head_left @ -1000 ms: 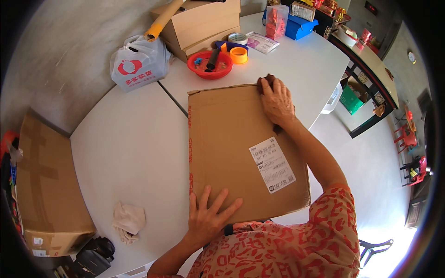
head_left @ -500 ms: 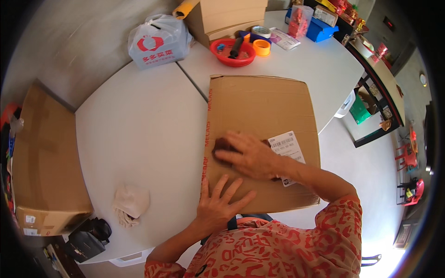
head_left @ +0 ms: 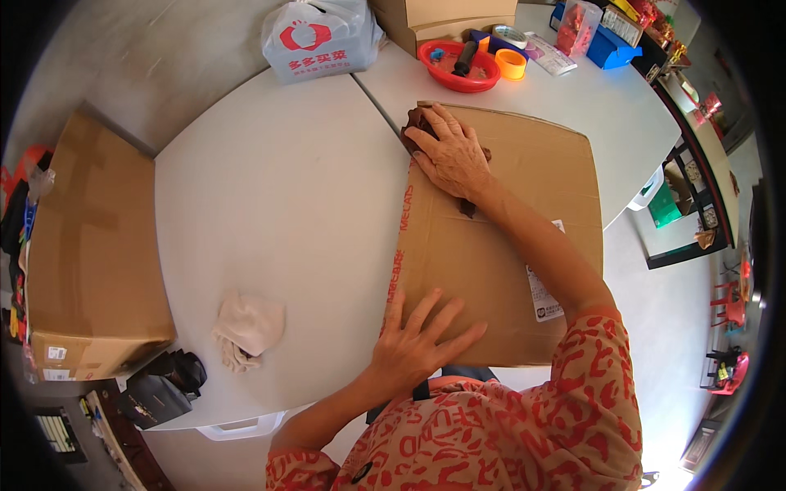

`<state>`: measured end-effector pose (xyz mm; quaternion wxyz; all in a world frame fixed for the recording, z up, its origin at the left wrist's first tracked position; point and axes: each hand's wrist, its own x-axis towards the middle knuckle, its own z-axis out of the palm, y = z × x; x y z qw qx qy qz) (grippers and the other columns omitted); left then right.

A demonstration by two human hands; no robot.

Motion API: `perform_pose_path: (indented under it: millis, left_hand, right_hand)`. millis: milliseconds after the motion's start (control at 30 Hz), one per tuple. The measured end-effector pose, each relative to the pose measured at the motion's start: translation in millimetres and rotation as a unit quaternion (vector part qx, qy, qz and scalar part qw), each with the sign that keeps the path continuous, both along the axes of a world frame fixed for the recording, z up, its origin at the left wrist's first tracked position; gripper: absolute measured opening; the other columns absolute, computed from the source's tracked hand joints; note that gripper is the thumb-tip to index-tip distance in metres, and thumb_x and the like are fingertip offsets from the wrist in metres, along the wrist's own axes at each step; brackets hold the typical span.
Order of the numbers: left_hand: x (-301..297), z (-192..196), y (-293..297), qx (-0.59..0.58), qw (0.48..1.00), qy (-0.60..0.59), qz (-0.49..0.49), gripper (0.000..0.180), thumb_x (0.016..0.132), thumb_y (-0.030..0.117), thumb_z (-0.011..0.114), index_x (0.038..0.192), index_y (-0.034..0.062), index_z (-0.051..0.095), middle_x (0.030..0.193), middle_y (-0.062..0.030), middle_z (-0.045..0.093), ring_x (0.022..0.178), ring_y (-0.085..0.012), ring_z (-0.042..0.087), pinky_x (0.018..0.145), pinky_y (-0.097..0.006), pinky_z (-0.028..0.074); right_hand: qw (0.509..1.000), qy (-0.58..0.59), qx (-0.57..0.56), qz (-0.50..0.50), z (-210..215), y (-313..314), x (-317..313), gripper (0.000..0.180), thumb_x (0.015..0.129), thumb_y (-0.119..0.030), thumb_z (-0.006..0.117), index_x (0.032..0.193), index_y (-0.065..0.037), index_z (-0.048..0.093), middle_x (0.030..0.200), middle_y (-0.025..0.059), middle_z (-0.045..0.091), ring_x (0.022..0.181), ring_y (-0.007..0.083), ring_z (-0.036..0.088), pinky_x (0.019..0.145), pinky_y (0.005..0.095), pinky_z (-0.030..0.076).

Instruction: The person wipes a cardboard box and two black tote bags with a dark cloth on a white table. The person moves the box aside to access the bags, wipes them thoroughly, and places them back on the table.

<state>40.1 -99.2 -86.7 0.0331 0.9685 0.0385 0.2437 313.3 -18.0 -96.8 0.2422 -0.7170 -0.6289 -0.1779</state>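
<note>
I have the left hand (head_left: 416, 348) nearest, fingers (head_left: 424, 311) released and spread on one cardboard box (head_left: 467, 254), which lies at the near edge of the surface (head_left: 270, 180). The right forearm (head_left: 536, 245) part-hides its one white label (head_left: 545, 303). At the box's far-left corner, the right hand (head_left: 454, 157) partly covers one brown cloth (head_left: 417, 119); I can't tell whether those fingers grip. Beyond: one red basin (head_left: 455, 80) and one cut-off carton (head_left: 450, 11).

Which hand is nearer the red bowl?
Right. Right hand: just short of the red bowl; left hand: farther back, at the near end of the flat cardboard box.
</note>
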Motion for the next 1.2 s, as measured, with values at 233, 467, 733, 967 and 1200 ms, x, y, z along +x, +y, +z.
perform_pose_path:
  millis: [233,467,733,967,1200]
  left_hand:
    - [-2,0,4,-0.041,0.995,-0.083,-0.031,0.057,0.073,0.048,0.076,0.122,0.0277,0.056,0.139,-0.0169,0.042,0.13,-0.0381,0.036,0.107,-0.064,0.029]
    - [0,-17,4,-0.076,0.987,-0.137,-0.037,0.079,0.051,0.044,0.091,0.113,0.0183,0.05,0.145,-0.0218,0.031,0.134,-0.0441,0.028,0.109,-0.068,0.02]
    - [-1,-11,1,-0.122,0.987,-0.108,0.0,0.111,0.047,0.043,0.091,0.142,0.0155,0.04,0.149,-0.0198,0.031,0.14,-0.0409,0.024,0.112,-0.064,0.016]
    - [-19,20,10,-0.175,0.984,-0.004,-0.02,0.106,0.064,0.049,0.083,0.147,0.0049,0.032,0.148,-0.0214,0.03,0.14,-0.0406,0.023,0.112,-0.056,0.02]
    - [-18,-7,34,-0.464,0.884,0.008,0.059,0.094,0.08,0.033,0.077,0.149,-0.0003,0.022,0.145,-0.0245,0.03,0.132,-0.0385,0.032,0.11,-0.05,0.028]
  right_hand:
    - [0.982,0.009,-0.082,0.17,2,-49,-44,0.031,0.082,-0.02,0.065,0.113,-0.017,0.06,0.133,0.012,0.048,0.134,0.0306,0.038,0.102,0.0494,0.037]
    - [0.956,0.073,-0.179,0.22,22,-117,-99,0.038,0.087,-0.024,0.063,0.123,-0.014,0.057,0.142,0.0158,0.041,0.138,0.0334,0.033,0.108,0.0501,0.032]
    - [0.936,0.13,-0.216,0.245,58,-216,-125,0.036,0.089,-0.019,0.064,0.124,-0.017,0.057,0.143,0.0078,0.041,0.135,0.0298,0.037,0.106,0.046,0.035]
    - [0.833,0.491,-0.185,0.175,97,-296,-90,0.022,0.084,0.002,0.061,0.106,-0.003,0.064,0.106,0.0113,0.062,0.102,0.0283,0.06,0.086,0.0366,0.05]
    - [0.973,0.032,-0.027,-0.225,40,-301,-106,0.03,0.078,-0.008,0.062,0.108,-0.014,0.065,0.118,0.0104,0.056,0.103,0.0297,0.056,0.081,0.0448,0.046]
